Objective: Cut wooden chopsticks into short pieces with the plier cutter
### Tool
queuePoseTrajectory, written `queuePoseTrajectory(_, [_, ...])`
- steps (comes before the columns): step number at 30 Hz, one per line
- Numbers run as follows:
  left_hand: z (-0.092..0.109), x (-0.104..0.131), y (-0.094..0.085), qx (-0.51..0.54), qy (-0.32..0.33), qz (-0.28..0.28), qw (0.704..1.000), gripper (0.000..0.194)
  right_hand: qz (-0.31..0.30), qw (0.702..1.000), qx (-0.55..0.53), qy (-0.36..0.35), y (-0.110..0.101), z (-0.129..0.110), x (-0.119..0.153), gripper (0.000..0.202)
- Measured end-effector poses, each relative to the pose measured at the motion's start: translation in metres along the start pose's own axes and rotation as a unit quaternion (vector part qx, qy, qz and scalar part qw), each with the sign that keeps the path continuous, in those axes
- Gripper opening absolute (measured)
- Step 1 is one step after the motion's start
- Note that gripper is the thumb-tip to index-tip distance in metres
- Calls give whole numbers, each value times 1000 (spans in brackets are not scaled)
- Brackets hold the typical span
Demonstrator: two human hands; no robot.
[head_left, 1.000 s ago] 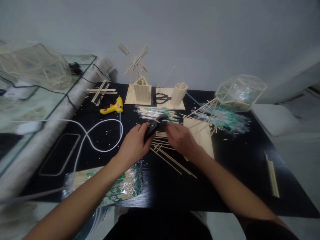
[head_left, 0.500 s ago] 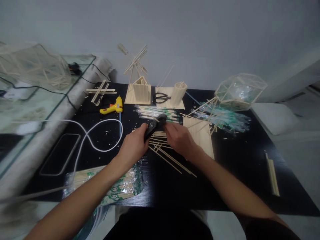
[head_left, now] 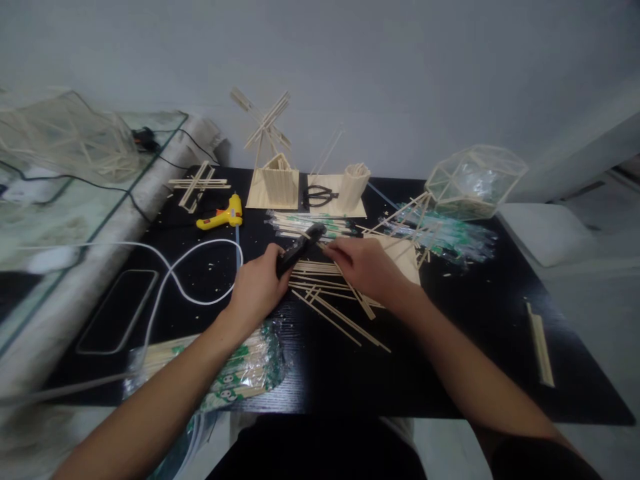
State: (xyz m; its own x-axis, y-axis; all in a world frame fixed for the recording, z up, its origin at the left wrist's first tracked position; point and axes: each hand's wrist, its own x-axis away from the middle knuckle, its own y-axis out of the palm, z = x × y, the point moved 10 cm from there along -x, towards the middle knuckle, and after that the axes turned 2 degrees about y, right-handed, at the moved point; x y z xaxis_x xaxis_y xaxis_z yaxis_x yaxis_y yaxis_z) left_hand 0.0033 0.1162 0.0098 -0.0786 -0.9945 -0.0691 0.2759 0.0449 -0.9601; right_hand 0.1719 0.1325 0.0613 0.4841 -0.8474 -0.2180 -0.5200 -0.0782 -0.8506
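My left hand is closed around a black tool, whose dark end points up and to the right. A thin stick shows beside the tool's tip. My right hand is pinched around thin wooden sticks that slant down from under it, just right of the tool. Below both hands, loose sticks lie across the black table. A square wooden board is partly behind my right hand.
Behind my hands stand a stick windmill and a round stick cup, with black scissors between them. A yellow glue gun and a white cable lie left. Wrapped sticks sit at the front left.
My right hand has moved slightly right, away from the tool's tip, and sticks now show slanting below it. The tool's tip has shifted a little left and is seen more clearly.
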Motion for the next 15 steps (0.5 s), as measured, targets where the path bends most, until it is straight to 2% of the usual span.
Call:
queuePoseTrajectory(3, [-5,-1,-7,-8,-12,23,1000,31,-39,998,13,52,4,17,-1,19])
queuePoseTrajectory(7, [6,-1,-12,26,51,51,997,31,-134,985,35,99,41,35,3,15])
queuePoseTrajectory(10, [11,-1,-12,48,68,54,995,38,-171,977,46,114,63,37,8,9])
queuePoseTrajectory(15, [13,1,-13,121,76,26,989,48,-179,975,42,126,65,34,10,3])
